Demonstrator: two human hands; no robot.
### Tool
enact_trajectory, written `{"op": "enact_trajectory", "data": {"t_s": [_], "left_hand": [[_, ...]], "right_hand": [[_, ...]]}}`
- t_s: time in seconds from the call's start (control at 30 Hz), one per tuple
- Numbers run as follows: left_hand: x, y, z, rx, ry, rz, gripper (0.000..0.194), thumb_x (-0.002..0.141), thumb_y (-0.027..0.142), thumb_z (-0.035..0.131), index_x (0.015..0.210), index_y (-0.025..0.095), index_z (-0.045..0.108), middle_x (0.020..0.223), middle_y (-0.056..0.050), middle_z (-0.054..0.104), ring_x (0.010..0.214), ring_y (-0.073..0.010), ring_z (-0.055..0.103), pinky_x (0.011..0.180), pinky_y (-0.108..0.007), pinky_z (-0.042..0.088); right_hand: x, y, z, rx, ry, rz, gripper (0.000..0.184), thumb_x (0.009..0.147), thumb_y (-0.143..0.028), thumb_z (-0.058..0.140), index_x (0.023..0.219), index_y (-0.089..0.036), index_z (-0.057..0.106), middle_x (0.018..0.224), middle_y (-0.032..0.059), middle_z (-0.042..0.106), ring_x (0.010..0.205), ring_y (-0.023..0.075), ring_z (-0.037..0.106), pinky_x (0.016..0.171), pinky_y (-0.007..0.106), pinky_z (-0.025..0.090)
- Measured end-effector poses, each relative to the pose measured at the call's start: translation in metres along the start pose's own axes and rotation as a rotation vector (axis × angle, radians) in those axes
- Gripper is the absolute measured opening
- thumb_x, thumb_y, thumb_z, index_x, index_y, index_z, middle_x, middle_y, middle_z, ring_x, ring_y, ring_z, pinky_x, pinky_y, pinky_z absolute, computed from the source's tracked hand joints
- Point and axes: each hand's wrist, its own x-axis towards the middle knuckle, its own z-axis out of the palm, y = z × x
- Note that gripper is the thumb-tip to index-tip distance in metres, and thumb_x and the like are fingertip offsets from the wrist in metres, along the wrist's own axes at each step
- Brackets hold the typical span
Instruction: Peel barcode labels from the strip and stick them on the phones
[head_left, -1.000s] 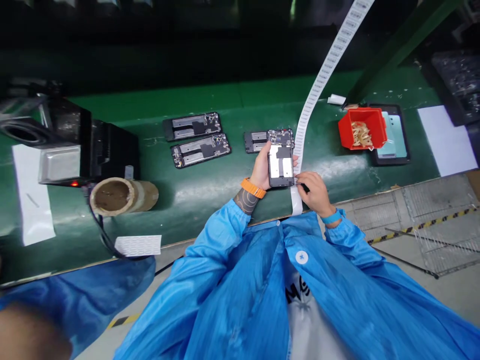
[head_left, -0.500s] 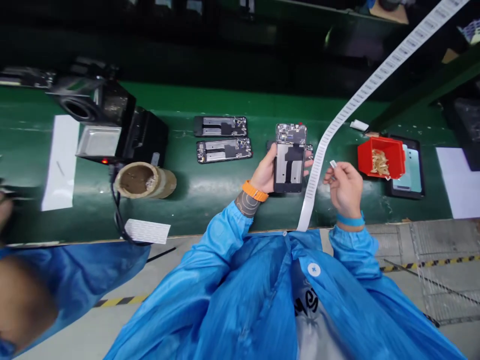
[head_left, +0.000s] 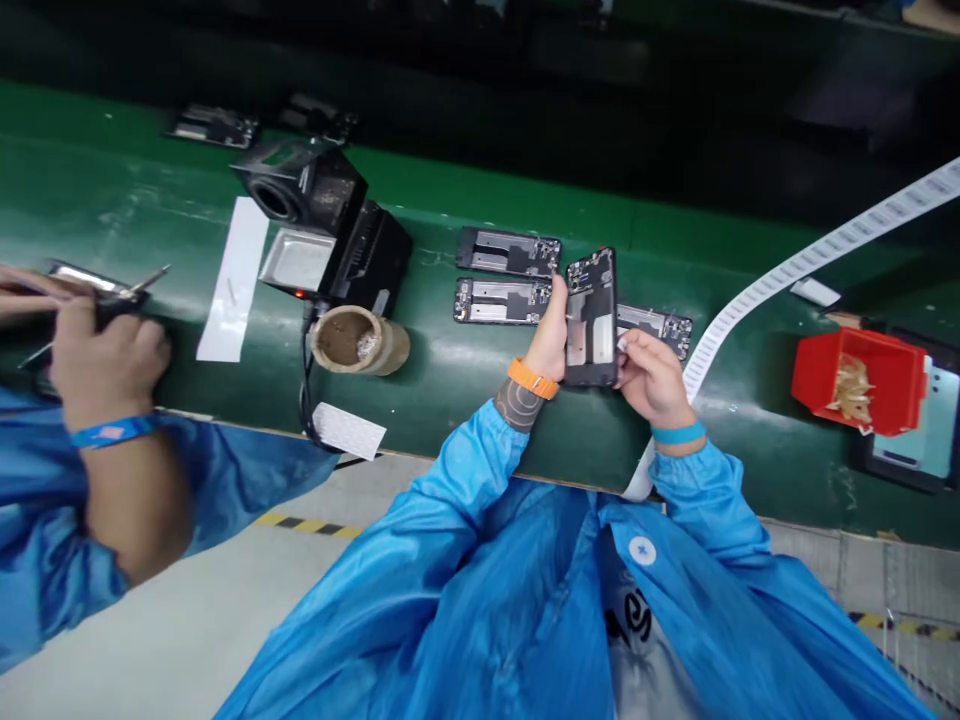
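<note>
My left hand (head_left: 550, 335) is closed around the left edge of an opened phone (head_left: 590, 325), held tilted above the bench with its circuit board at the top end. My right hand (head_left: 651, 375) pinches a small white label (head_left: 622, 344) close to the phone's right edge; the fingers partly hide it. Behind the phone lies another opened phone (head_left: 664, 325), partly covered. To the left rest two more opened phones, an upper one (head_left: 510, 252) and a lower one (head_left: 499, 301). A long strip of printed labels (head_left: 750, 295) runs past my right hand.
At right, a red bin (head_left: 904, 380) holds tan strips beside pale green phone panels (head_left: 941, 420). Left of me stand a cardboard tube (head_left: 394, 347), a black device (head_left: 379, 250) with cables and a label sheet (head_left: 349, 430). A co-worker's hand (head_left: 112, 350) works at far left.
My right hand has moved left with the label, up to the phone. The phone has turned more edge-on in my left hand. The view has shifted, showing more of the co-worker.
</note>
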Motion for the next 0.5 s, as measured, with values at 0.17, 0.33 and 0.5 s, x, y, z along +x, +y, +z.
{"op": "enact_trajectory", "data": {"t_s": [0.17,0.33,0.5], "left_hand": [[-0.002,-0.007,-0.013,0.011,-0.118,-0.038,0.055,0.103,0.059,0.030,0.112,0.018,0.065,0.044,0.005,0.035,0.040,-0.0137,0.039,0.050,-0.026,0.040],[0.002,-0.012,-0.020,-0.112,-0.146,-0.121,0.044,0.102,0.057,0.033,0.122,0.023,0.054,0.049,0.006,0.035,0.043,-0.0153,0.038,0.051,-0.026,0.039],[0.023,-0.012,-0.019,-0.075,-0.017,-0.254,0.049,0.101,0.063,0.029,0.120,0.025,0.052,0.053,0.004,0.041,0.048,-0.0155,0.045,0.061,-0.032,0.047]], "right_hand": [[-0.010,0.004,0.015,0.024,-0.181,-0.007,0.040,0.074,-0.051,0.082,0.074,-0.021,0.057,0.063,-0.0031,0.053,0.053,0.0118,0.050,0.049,0.026,0.042],[-0.020,0.011,0.025,-0.113,-0.281,0.034,0.038,0.085,-0.052,0.074,0.076,-0.020,0.057,0.055,-0.0061,0.050,0.043,0.0082,0.043,0.045,0.024,0.033],[-0.028,0.002,0.039,-0.348,-0.283,0.000,0.042,0.088,-0.058,0.068,0.076,-0.020,0.056,0.046,-0.0077,0.048,0.040,0.0069,0.037,0.043,0.023,0.026]]}}
